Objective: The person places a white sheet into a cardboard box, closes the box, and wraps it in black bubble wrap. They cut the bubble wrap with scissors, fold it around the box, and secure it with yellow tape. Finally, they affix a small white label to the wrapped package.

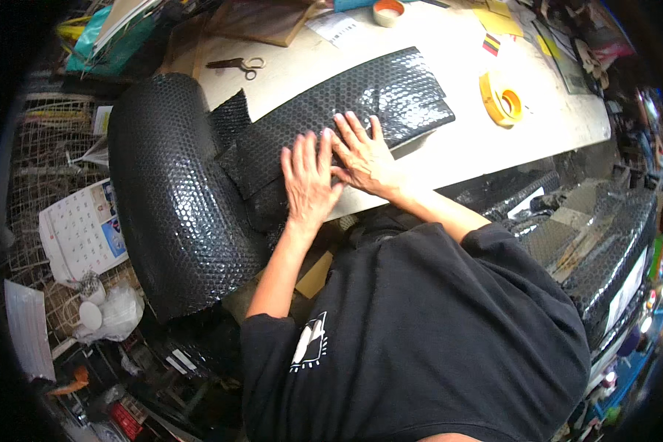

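Observation:
A long flat parcel (302,110) wrapped in black bubble wrap lies slantwise across the pale table. My left hand (308,177) rests palm down on the wrap near the parcel's front edge, fingers outstretched. Just right of it, my right hand (365,156) also lies flat on the parcel, fingers spread, the two hands almost touching. Neither hand grips anything. A big roll of black bubble wrap (177,184) stands at the table's left end, with a loose flap (232,114) of wrap between it and the parcel. What the wrap covers is hidden.
On the table (449,158) are scissors (239,66) behind the parcel, a yellow tape roll (501,99) to the right, and a small cup (387,12) at the back. Wrapped packages (589,228) stand at my right. A calendar (85,232) hangs on wire mesh at the left.

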Motion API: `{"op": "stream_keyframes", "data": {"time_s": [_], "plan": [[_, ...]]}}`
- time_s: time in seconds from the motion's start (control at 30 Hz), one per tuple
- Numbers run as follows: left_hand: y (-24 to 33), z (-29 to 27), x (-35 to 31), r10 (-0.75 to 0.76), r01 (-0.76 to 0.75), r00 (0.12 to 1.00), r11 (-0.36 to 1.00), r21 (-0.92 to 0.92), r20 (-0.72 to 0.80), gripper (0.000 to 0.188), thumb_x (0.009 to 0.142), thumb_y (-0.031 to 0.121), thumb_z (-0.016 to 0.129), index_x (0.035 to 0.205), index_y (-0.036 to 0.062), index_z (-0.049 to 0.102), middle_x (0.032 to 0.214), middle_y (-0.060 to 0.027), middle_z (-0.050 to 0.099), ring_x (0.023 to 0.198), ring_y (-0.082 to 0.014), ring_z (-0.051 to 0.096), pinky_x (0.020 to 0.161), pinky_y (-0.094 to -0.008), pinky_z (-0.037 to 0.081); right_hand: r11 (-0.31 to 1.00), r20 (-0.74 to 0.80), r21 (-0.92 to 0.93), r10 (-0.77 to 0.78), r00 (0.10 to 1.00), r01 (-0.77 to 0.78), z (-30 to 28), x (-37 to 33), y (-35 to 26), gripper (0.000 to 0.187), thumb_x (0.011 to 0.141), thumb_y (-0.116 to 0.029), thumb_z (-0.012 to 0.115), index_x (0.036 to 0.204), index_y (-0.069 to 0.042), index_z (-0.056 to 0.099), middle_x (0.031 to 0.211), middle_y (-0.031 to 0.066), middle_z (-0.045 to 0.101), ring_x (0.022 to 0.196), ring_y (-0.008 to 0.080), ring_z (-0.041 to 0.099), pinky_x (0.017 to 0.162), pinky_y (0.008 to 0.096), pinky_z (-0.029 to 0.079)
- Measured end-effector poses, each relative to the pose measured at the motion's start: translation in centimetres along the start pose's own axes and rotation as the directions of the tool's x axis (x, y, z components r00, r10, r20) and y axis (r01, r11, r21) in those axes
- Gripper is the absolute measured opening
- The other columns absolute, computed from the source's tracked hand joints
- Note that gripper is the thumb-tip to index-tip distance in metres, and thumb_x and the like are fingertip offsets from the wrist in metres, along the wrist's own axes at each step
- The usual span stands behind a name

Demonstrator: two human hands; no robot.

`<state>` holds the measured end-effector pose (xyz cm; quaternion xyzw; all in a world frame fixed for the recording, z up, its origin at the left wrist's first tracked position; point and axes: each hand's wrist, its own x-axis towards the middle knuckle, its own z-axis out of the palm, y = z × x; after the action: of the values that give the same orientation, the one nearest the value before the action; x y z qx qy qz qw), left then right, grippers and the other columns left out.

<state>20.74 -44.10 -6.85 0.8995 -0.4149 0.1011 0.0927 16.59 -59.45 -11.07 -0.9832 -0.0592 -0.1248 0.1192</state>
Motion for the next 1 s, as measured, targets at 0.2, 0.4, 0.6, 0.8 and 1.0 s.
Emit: {"op": "stream_keyframes", "data": {"time_s": [0.2,0.4,0.6,0.8,1.0], "plan": [[-1.5,1.9,1.2,-0.025,0.022,0.975,1.0,0.017,0.222,0.104,0.061,0.033,0.084,0.147,0.0073,0.031,0.149,-0.0194,0.033,0.134,-0.0401,0.035,0.108,-0.0532,0.032,0.999,-0.096,-0.024,0.025,0.995,-0.027,-1.2,-2.4,5.8,0.054,0.087,-0.048,0.059,0.125,-0.009,0.057,0.136,0.0133,0.05,0.131,0.0283,0.043,0.105,0.0598,0.028],[-1.3,3.4,-0.9,-0.012,0.012,0.997,1.0,0.003,0.082,0.102,0.064,0.03,0.083,0.148,0.009,0.03,0.151,-0.0186,0.031,0.134,-0.0409,0.035,0.11,-0.0513,0.031,0.643,-0.507,-0.268,0.538,0.673,-0.717,-2.0,-9.3,27.1,0.047,0.082,-0.026,0.064,0.121,-0.003,0.052,0.097,0.0176,0.064,0.086,0.0328,0.063,0.082,0.0484,0.045],[-1.4,4.2,-1.2,-0.008,0.005,0.998,0.999,0.042,0.068,0.096,0.065,0.032,0.082,0.146,0.0084,0.035,0.148,-0.0184,0.035,0.133,-0.0407,0.036,0.109,-0.0508,0.031,0.676,-0.274,-0.268,0.63,0.727,-0.687,-1.3,-12.1,32.2,0.07,0.082,-0.034,0.066,0.14,-0.008,0.038,0.114,0.0183,0.064,0.103,0.0329,0.062,0.098,0.0539,0.036],[-1.0,4.7,-1.0,0.004,-0.007,1.0,0.99,0.141,0.017,0.097,0.062,0.043,0.083,0.141,0.0073,0.04,0.136,-0.0208,0.045,0.124,-0.0372,0.045,0.105,-0.051,0.035,0.743,-0.308,0.462,0.646,0.698,-0.484,-9.4,-1.0,22.5,0.065,0.084,-0.048,0.066,0.132,-0.006,0.05,0.108,0.0159,0.065,0.096,0.0259,0.064,0.085,0.0355,0.049],[0.3,5.0,0.2,-0.023,0.022,1.0,0.985,0.172,0.003,0.093,0.065,0.042,0.081,0.14,0.0053,0.04,0.134,-0.0212,0.046,0.121,-0.0359,0.047,0.104,-0.0499,0.035,0.536,-0.174,0.818,0.574,0.8,-0.207,-10.8,7.8,6.9,0.06,0.087,-0.046,0.063,0.126,-0.002,0.057,0.105,0.0136,0.065,0.089,0.0209,0.064,0.081,0.0315,0.05]]}}
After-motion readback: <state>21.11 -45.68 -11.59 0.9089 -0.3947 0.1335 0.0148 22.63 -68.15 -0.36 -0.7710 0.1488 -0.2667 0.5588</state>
